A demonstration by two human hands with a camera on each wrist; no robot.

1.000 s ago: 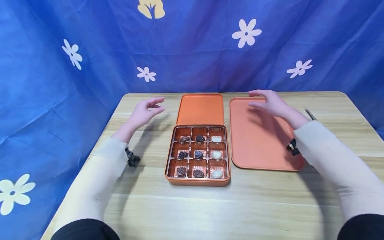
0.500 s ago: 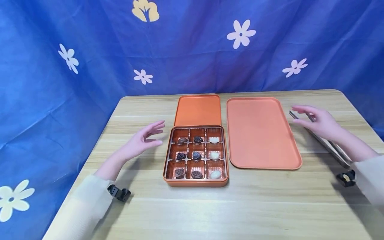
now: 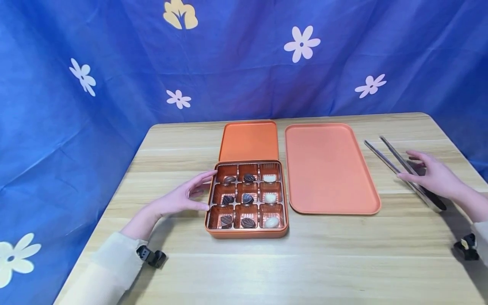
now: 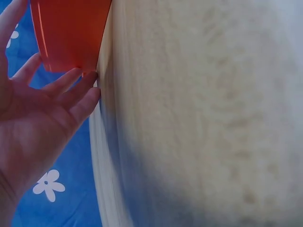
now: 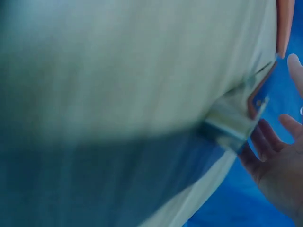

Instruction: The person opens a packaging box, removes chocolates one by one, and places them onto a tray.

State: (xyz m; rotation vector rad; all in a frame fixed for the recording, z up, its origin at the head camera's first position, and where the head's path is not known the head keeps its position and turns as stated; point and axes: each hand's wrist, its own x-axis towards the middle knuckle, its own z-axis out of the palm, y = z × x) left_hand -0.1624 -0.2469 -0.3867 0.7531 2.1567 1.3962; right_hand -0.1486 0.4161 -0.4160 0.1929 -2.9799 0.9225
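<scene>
An orange box (image 3: 247,234) lies open, its cells holding dark and white chocolates (image 3: 248,223). My left hand (image 3: 177,200) is at the box's left side, thumb near the front and fingertips at the rim; in the left wrist view the fingers (image 4: 75,90) are loosely bent along the orange wall. On the right, metal tongs (image 3: 398,157) lie spread on the table. My right hand (image 3: 436,176) is over their arms, thumb on the left side and fingers on the right. In the right wrist view the relaxed fingers (image 5: 267,139) are beside the tongs' closed end (image 5: 229,123).
The box's orange lid (image 3: 249,140) lies flat behind it. A pink-orange tray (image 3: 331,169) lies between the box and the tongs. Behind the wooden table (image 3: 305,271) hangs a blue curtain (image 3: 236,59) with flower prints.
My left hand has come down and right to the box's side. My right hand has moved from above the tray, rightward and down, to the tongs. The box and tray have stayed put.
</scene>
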